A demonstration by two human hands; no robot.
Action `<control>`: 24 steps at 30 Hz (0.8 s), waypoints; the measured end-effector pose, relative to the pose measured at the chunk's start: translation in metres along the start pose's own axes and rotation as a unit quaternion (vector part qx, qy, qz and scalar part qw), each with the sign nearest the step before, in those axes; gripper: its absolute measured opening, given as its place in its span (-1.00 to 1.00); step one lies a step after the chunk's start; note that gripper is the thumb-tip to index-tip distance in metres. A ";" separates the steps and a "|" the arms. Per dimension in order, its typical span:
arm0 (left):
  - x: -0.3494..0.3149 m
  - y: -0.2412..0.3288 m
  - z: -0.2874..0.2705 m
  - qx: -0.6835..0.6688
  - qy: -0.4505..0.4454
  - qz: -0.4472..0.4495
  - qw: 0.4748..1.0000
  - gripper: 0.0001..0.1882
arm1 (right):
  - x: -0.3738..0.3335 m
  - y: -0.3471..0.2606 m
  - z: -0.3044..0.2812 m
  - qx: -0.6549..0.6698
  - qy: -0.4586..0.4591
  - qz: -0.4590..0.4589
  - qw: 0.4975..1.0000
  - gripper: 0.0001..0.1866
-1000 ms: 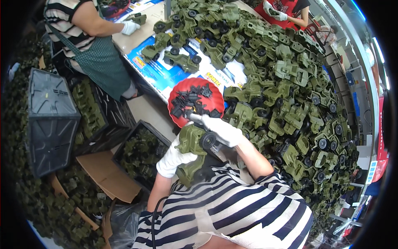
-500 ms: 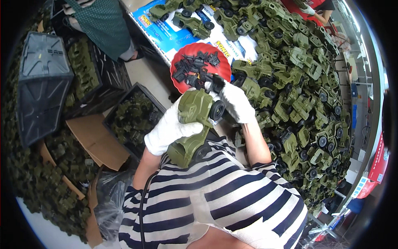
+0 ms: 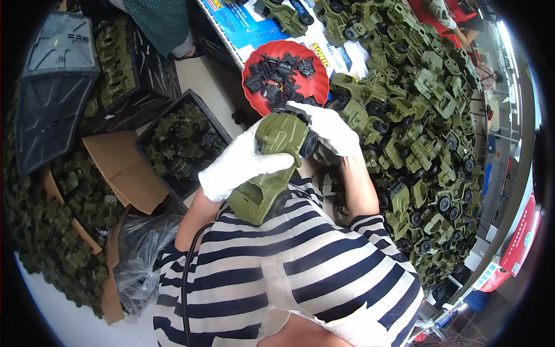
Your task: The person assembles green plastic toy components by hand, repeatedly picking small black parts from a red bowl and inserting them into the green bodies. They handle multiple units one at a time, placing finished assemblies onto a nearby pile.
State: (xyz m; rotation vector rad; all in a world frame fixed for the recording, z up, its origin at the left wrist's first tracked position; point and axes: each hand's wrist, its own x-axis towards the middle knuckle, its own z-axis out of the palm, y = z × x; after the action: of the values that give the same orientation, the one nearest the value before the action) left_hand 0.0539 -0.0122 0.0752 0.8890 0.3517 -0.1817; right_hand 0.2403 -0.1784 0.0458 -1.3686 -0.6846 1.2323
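Note:
My left hand [image 3: 236, 166], in a white glove, is closed round an olive-green toy military truck [image 3: 282, 134]. The truck is tilted in front of my striped top, with black wheels showing at its side. My right hand [image 3: 334, 129], also white-gloved, has its fingers pinched round a small black plastic part [image 3: 298, 110] against the truck's far end. The fingers partly hide that part. Just beyond both hands lies a red scalloped bowl [image 3: 319, 85] holding several black plastic parts [image 3: 282, 68].
Many green toy trucks [image 3: 430, 150] are heaped along the table to the right. On the left stand a black crate [image 3: 199, 104] of green pieces, cardboard flaps [image 3: 124, 173] and a grey crate [image 3: 55, 110]. Another person's gloved hand [image 3: 442, 13] shows at far right.
My right hand has brought the black part down from the bowl's edge against the truck's far end. My left hand keeps its hold. The whole view has shifted slightly.

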 end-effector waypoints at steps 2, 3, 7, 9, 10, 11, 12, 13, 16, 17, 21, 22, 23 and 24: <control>0.001 0.000 0.001 0.004 -0.005 0.000 1.000 -0.25 | -0.001 -0.004 -0.004 -0.027 -0.016 -0.008 0.999 -0.17; 0.001 0.000 0.001 0.006 -0.008 0.000 1.000 -0.26 | -0.002 -0.006 -0.006 -0.040 -0.024 -0.013 0.999 -0.18; 0.005 -0.010 -0.001 0.012 -0.004 0.011 1.000 -0.23 | -0.003 -0.010 -0.016 -0.074 -0.040 0.014 0.996 -0.24; 0.008 -0.020 -0.001 0.018 0.012 0.046 0.999 -0.15 | -0.001 -0.009 -0.017 -0.101 -0.051 0.006 0.994 -0.24; 0.012 -0.032 -0.003 0.058 0.055 0.072 0.994 -0.04 | 0.001 -0.008 -0.008 -0.054 -0.027 -0.007 0.998 -0.24; 0.017 -0.039 -0.002 0.100 0.099 0.097 0.985 0.06 | 0.003 -0.004 0.008 -0.006 -0.005 -0.020 1.000 -0.24; 0.020 -0.043 0.001 0.142 0.160 0.087 0.973 0.24 | 0.005 -0.001 0.018 0.043 0.017 -0.033 0.998 -0.24; 0.019 -0.044 0.003 0.187 0.177 0.039 0.966 0.31 | 0.007 0.013 0.020 -0.054 0.037 -0.076 0.995 -0.42; 0.023 -0.069 -0.019 0.369 0.120 0.327 0.862 0.28 | -0.001 0.022 0.045 0.044 0.077 -0.126 0.988 -0.50; 0.020 -0.061 -0.019 0.241 0.074 0.313 0.916 0.16 | -0.008 0.025 0.060 0.109 0.116 -0.092 0.983 -0.51; 0.014 -0.052 -0.015 0.202 0.118 0.259 0.937 0.07 | -0.007 0.040 0.063 -0.138 0.164 -0.170 0.962 -0.36; 0.012 -0.053 -0.013 0.193 0.133 0.244 0.941 0.06 | -0.010 0.039 0.065 -0.122 0.150 -0.175 0.965 -0.27; 0.012 -0.053 -0.015 0.214 0.128 0.273 0.929 0.07 | -0.014 0.036 0.068 -0.106 0.140 -0.179 0.968 -0.18; 0.013 -0.052 -0.019 0.235 0.124 0.301 0.916 0.08 | -0.014 0.035 0.076 -0.078 0.147 -0.210 0.963 -0.21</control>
State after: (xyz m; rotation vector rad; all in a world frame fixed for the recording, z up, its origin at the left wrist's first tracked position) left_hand 0.0464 -0.0299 0.0212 1.4636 0.2549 0.4407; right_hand 0.1573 -0.1728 0.0285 -1.4081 -0.8207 0.6330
